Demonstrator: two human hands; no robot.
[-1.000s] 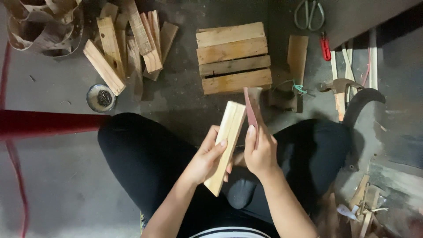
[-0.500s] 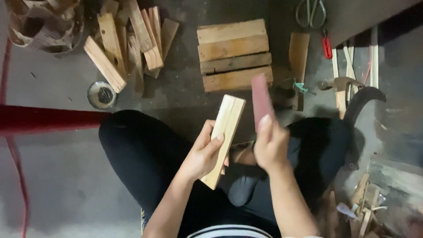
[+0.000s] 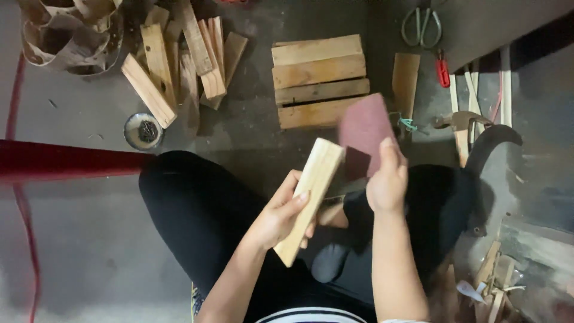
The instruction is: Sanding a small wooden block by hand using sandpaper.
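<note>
left hand (image 3: pixel 281 215) grasps pale wood block (image 3: pixel 311 197) near its middle, block tilted, upper end up-right, over lap. right hand (image 3: pixel 387 179) grip clenched on reddish sandpaper sheet (image 3: pixel 365 133), held just right of block's top end, blurred. floor beyond: stack of planks (image 3: pixel 317 81), loose wood pieces (image 3: pixel 179 57), small bowl of nails (image 3: pixel 143 130), scissors (image 3: pixel 421 27), red pipe (image 3: pixel 66 160) at left.

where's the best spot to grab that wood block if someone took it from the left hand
Grip the wood block by its upper half, above the left hand, which wraps the lower middle. It is a long narrow slat tilted up to the right, so probably come from the top right end and pinch across its narrow width. The right hand holds reddish sandpaper close by there.
</note>
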